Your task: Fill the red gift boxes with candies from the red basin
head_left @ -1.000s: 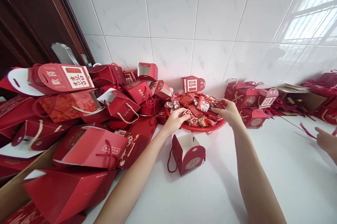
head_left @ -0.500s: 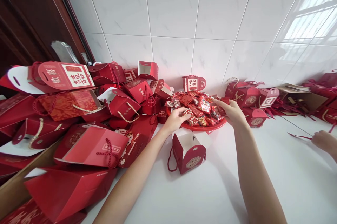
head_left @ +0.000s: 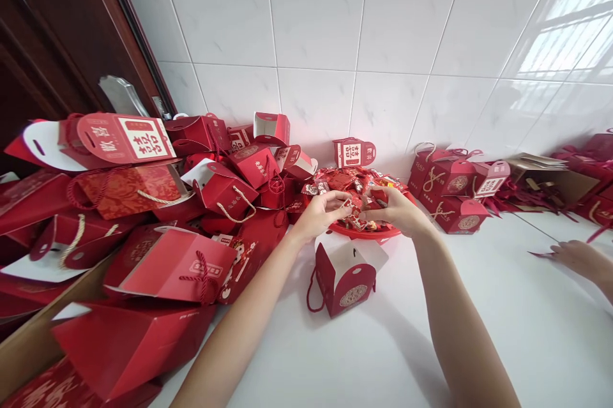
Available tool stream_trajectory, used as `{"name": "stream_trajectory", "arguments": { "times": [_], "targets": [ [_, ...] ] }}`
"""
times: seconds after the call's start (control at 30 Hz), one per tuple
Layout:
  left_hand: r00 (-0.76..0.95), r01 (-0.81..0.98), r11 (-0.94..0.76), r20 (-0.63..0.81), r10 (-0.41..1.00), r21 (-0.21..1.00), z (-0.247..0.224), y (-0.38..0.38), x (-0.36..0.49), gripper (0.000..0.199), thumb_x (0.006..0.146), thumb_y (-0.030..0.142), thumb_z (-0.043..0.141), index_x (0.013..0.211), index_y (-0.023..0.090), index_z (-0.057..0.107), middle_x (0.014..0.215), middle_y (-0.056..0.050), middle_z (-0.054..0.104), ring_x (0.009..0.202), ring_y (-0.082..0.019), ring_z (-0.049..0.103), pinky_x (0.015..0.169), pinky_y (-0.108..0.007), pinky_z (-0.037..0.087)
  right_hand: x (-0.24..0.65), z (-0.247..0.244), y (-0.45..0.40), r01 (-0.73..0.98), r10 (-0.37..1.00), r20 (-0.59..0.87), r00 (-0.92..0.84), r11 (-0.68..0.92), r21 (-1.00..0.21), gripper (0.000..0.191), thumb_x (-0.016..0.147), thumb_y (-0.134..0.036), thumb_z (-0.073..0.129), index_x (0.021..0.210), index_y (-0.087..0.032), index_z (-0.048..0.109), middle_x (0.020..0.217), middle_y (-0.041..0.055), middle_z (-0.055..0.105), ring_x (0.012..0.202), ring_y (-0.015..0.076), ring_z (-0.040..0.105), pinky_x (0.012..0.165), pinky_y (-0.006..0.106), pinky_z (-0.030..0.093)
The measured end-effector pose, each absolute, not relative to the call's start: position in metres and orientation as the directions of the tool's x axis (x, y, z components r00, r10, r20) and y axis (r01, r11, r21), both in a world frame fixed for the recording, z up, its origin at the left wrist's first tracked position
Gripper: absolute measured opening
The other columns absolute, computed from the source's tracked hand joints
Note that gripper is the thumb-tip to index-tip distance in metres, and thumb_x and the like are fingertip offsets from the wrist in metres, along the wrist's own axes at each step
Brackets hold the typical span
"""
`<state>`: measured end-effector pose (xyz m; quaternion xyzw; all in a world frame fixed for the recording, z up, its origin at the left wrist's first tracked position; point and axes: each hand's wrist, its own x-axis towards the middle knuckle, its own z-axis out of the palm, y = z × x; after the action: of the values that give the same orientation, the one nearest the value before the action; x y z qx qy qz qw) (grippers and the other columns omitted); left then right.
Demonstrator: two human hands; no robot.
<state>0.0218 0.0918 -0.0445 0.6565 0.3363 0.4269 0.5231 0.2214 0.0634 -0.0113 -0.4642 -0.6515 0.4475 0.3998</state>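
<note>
Left hand (head_left: 316,218): one; as I read it from my remote seat, thumb and forefinger pinch a patterned packet (head_left: 354,212) at the near side of the heap.
Right hand (head_left: 402,211): one, fingers curved and thumb opposed over the heap of wrapped packets (head_left: 338,179); whether it grips any, I cannot tell.
Handling note, my judgement: glossy wrappers probably slide, so I would pinch across the packet's body, lift straight, and leave room between the two sets of fingertips.
Pose: left forearm (head_left: 249,315) slanting in from below left, right forearm (head_left: 462,315) from below right; they converge, fingertips facing one another.
Red basin (head_left: 371,235): one, round, under the wrapped packets.
Open box (head_left: 330,277): one, upright, top unfastened, just in front of the basin, between the forearms, on the white table (head_left: 335,370).
Piled boxes (head_left: 175,267): many, left, variously tilted.
Clustered boxes (head_left: 447,181): several, right of the basin.
Another person's hand (head_left: 582,258): far right, at a thin ribbon (head_left: 540,255).
</note>
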Motion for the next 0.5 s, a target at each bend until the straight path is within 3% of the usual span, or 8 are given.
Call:
{"name": "stream_trajectory", "arguments": {
  "times": [0.17, 0.33, 0.43, 0.5],
  "targets": [
    [0.445, 0.113, -0.269, 0.194, 0.874, 0.956, -0.028, 0.087, 0.008, 0.041, 0.075, 0.046, 0.076, 0.102, 0.016, 0.067, 0.101, -0.009, 0.073, 0.097, -0.022, 0.067, 0.093, -0.038, 0.050, 0.217, -0.001, 0.049, 0.356, 0.903, -0.004, -0.430, 0.166, -0.920, 0.030, 0.062, -0.031, 0.081, 0.079, -0.018, 0.060, 0.074, -0.0025, 0.061, 0.068, 0.0132, 0.055, 0.062, 0.027, 0.041],
    [0.529, 0.319, -0.354, 0.144, 0.836, 0.879, -0.013, 0.076, -0.002, 0.046, 0.080, 0.059, 0.065, 0.094, 0.015, 0.069, 0.094, -0.007, 0.072, 0.093, -0.022, 0.066, 0.087, -0.033, 0.050, 0.211, -0.001, 0.046, 0.287, 0.895, -0.037, -0.444, 0.102, -0.953, 0.037, 0.066, -0.036, 0.082, 0.090, -0.021, 0.058, 0.066, -0.0084, 0.052, 0.053, 0.0064, 0.041, 0.050, 0.022, 0.032],
    [0.570, 0.604, -0.392, -0.031, 0.821, 0.694, -0.004, 0.065, -0.009, 0.043, 0.082, 0.058, 0.062, 0.089, 0.016, 0.070, 0.088, -0.006, 0.072, 0.084, -0.022, 0.065, 0.075, -0.030, 0.048, 0.213, -0.002, 0.045, 0.219, 0.899, -0.006, -0.438, 0.100, -0.971, 0.034, 0.074, -0.045, 0.078, 0.089, -0.021, 0.058, 0.059, -0.0094, 0.048, 0.047, 0.0057, 0.036, 0.045, 0.022, 0.028],
    [0.548, 0.754, -0.395, -0.172, 0.819, 0.525, 0.001, 0.059, -0.014, 0.039, 0.081, 0.055, 0.062, 0.090, 0.018, 0.071, 0.092, -0.006, 0.073, 0.082, -0.022, 0.065, 0.069, -0.029, 0.046, 0.213, -0.002, 0.045, 0.207, 0.891, 0.007, -0.454, 0.113, -0.972, 0.033, 0.079, -0.048, 0.075, 0.081, -0.020, 0.057, 0.057, -0.0065, 0.052, 0.047, 0.0075, 0.043, 0.044, 0.023, 0.030]
  ]
}}
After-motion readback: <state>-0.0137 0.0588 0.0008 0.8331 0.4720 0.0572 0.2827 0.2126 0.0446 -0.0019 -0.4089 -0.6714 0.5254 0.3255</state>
